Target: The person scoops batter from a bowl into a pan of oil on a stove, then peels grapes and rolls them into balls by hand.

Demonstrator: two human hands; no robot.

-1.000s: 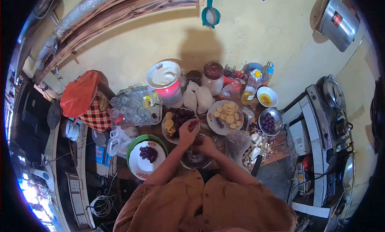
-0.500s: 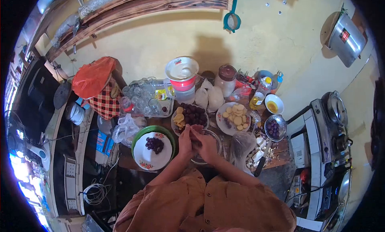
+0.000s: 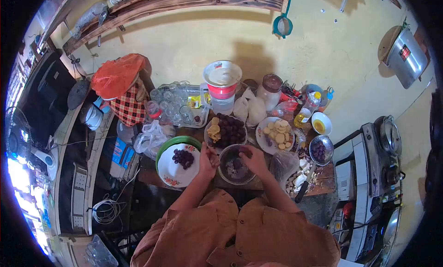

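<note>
At the left rim of a round bowl (image 3: 227, 175) is my left hand (image 3: 208, 162), its fingers bent upward and drawn together; anything inside them is too small to name. My right hand (image 3: 255, 162) reaches over the right side of the same bowl, fingers curled at a dark reddish patch that I cannot make out. Dark bits lie in the bowl. Just behind it, a dish holds dark purple round pieces (image 3: 232, 130) beside yellowish chunks (image 3: 214, 130). To the left, a white floral plate (image 3: 172, 176) bears a small heap of dark purple pieces (image 3: 183, 159) and rests on a green-rimmed dish (image 3: 162, 149).
To the right are a plate of pale round slices (image 3: 278, 134), a clear plastic bag (image 3: 282, 164), a knife (image 3: 302, 192) on peelings and a strainer of purple pieces (image 3: 319, 150). Behind stand a pitcher (image 3: 222, 103), glasses on a tray (image 3: 171, 103) and an oil bottle (image 3: 305, 114).
My hands were together above the bowl and have moved apart, left hand to the left rim, right hand to the right side. The bowl's inside now shows. The camera view has shifted slightly.
</note>
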